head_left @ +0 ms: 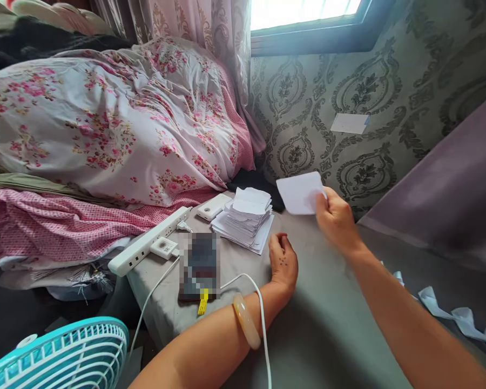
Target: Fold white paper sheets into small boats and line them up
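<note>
My right hand pinches a small white sheet of paper by its right edge, with the thumb on top. The sheet is held up in front of the patterned wall. My left hand rests low over the grey cloth, just right of a stack of white paper sheets. Its fingers are curled together, and their inner side is turned away, so I cannot make out whether anything is in them. The stack is uneven, with larger sheets at the bottom. A pale bangle circles my left forearm.
Left of the stack lie a white power bank, a white power strip with a charger, and a blurred-out phone. A white cable crosses my left forearm. A turquoise fan stands lower left. White strips lie right.
</note>
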